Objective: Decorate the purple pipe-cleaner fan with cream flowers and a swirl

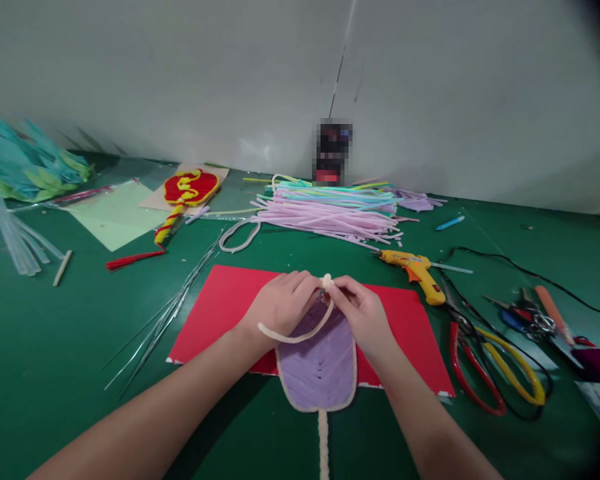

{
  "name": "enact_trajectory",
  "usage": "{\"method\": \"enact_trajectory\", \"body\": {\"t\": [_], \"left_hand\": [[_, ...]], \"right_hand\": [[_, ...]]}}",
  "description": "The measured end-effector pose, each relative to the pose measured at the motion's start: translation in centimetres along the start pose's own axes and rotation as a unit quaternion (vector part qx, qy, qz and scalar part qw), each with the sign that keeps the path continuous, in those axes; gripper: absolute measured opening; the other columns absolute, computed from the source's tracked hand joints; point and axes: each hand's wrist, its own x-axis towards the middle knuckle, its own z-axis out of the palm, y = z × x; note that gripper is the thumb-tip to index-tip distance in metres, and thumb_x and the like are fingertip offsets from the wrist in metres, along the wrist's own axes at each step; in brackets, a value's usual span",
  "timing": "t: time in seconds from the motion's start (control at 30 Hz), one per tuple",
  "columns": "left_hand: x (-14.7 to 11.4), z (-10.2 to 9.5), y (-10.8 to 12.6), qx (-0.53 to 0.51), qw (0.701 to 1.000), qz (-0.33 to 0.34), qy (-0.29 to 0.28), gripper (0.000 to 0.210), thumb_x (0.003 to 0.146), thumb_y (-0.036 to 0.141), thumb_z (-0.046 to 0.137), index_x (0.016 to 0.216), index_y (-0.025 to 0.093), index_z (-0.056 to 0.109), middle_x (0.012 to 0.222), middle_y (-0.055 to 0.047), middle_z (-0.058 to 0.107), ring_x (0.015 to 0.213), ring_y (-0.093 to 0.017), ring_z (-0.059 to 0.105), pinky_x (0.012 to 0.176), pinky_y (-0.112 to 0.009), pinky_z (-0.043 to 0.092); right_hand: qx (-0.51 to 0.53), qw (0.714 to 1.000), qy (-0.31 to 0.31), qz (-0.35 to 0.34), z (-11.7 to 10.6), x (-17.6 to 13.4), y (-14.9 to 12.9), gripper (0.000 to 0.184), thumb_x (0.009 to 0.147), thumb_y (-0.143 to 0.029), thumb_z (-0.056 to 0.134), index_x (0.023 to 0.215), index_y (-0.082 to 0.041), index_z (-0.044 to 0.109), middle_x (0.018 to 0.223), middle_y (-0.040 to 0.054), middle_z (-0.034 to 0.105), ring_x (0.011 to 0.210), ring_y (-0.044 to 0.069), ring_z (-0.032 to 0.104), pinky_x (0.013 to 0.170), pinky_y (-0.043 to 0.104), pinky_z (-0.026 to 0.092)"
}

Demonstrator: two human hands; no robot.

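Left hand (280, 303) and right hand (363, 313) fingers pinched closed on cream cord (300, 335) end, above purple fan (317, 363) on red card (220, 307)

The green surface (50, 347) is open to the left of the red sheet (220, 300), past the thin wires (165, 320). On the right side, the glue gun (417, 267), the pliers (485, 367) and a black cable (530, 273) block the way. Behind, a pile of fuzzy sticks (330, 213) lies across.
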Motion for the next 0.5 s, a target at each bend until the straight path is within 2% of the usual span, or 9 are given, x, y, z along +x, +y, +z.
{"method": "enact_trajectory", "body": {"t": [0.5], "left_hand": [[0.11, -0.23, 0.18, -0.008, 1.000, 0.005, -0.005, 0.021, 0.089, 0.020, 0.033, 0.085, 0.014, 0.052, 0.073, -0.005, 0.057, 0.066, -0.017, 0.052, 0.060, -0.029, 0.042]], "right_hand": [[0.009, 1.000, 0.002, -0.014, 0.23, -0.04, -0.11, 0.017, 0.081, -0.036, 0.054, 0.077, -0.020, 0.060, 0.077, 0.0017, 0.058, 0.074, 0.015, 0.054, 0.067, 0.026, 0.042]]}}
